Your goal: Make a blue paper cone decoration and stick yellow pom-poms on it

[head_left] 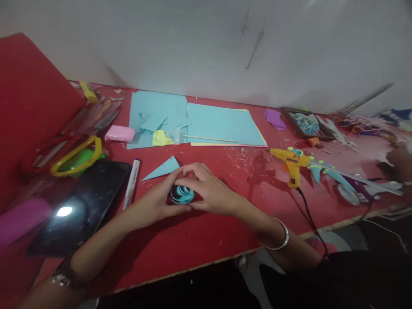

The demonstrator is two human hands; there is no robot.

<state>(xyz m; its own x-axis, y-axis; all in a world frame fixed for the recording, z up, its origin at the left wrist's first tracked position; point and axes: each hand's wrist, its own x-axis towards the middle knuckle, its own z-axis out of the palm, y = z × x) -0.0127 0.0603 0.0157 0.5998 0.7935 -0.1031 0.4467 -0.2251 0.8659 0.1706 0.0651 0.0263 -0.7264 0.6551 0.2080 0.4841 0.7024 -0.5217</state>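
Between my two hands sits a coiled blue paper strip (pixel 183 195), with several loose curls showing. My left hand (pixel 157 197) curves round its left side, thumb along the near edge. From the right, my right hand (pixel 210 193) closes round it, and the fingertips of both hands meet at the far side. Just beyond my left hand lies a blue paper triangle (pixel 162 168) with small marks on it. A white marker (pixel 131 184) with a dark cap rests left of my left hand. Part of the coil is hidden by my fingers.
Blue sheets (pixel 222 124) lie at the back with a thin stick (pixel 210 139) across them. A yellow glue gun (pixel 291 165) with a black cord is to the right. A black tablet-like slab (pixel 86 206) and yellow-handled scissors (pixel 77 156) are left. The table's front edge (pixel 193 269) is close.
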